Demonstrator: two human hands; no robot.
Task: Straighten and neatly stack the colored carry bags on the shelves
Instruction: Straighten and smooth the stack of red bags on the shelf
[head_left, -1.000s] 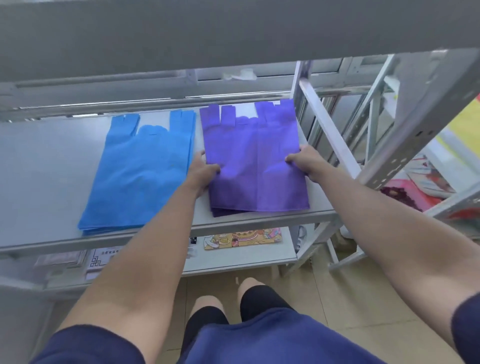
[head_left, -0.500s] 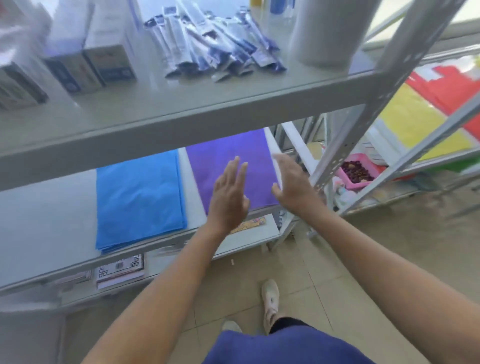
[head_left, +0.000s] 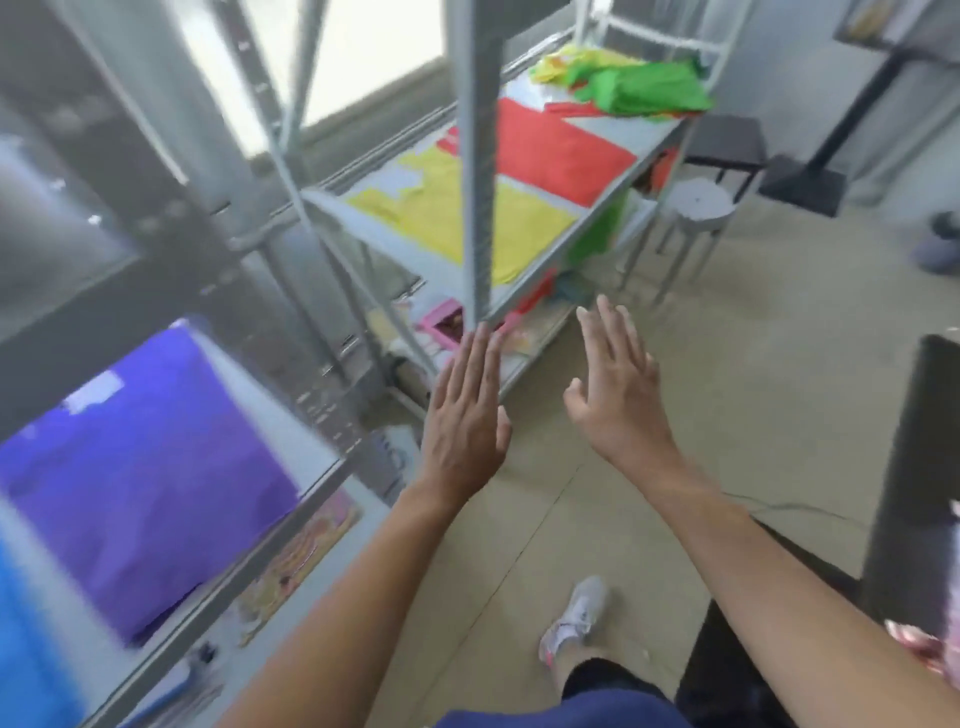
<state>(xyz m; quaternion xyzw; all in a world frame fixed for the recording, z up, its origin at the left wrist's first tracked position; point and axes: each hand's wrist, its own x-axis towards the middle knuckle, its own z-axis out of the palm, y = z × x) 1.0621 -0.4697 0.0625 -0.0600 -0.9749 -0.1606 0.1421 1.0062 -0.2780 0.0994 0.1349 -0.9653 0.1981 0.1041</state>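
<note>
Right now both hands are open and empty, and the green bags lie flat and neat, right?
Not quite: the head view shows the green bags in a crumpled heap, not flat. The left hand and right hand are indeed open and empty.

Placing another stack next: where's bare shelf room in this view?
Near shelf: a strip between the purple bags and the shelf's right end; a narrower one between purple and blue bags. Far shelf: a wedge between the red bags and the green heap, by the front edge. Crowded: yellow bags and red leave only a sliver.
</note>
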